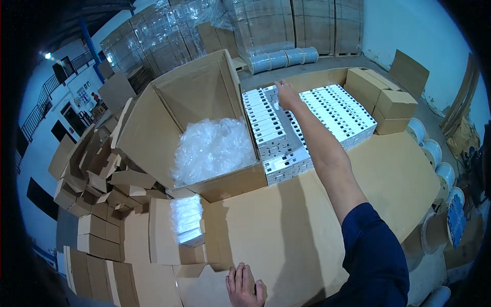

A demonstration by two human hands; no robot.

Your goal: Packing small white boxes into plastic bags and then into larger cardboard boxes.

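My right hand (287, 95) reaches far forward with the arm stretched out and rests on the rows of flat white boxes (271, 138) packed side by side at the back of the table; whether its fingers grip one I cannot tell. My left hand (244, 286) lies flat, fingers apart, on brown cardboard (286, 230) at the near edge. Just beyond it a small open brown carton (163, 235) holds a stack of clear plastic bags (186, 220).
A large open carton (194, 102) with crumpled clear plastic film (212, 148) stands left of the white boxes. Small folded brown cartons (97, 184) pile at left. Closed brown boxes (388, 102) sit at back right. Cable reels (434, 153) line the right side. Wrapped pallets stand behind.
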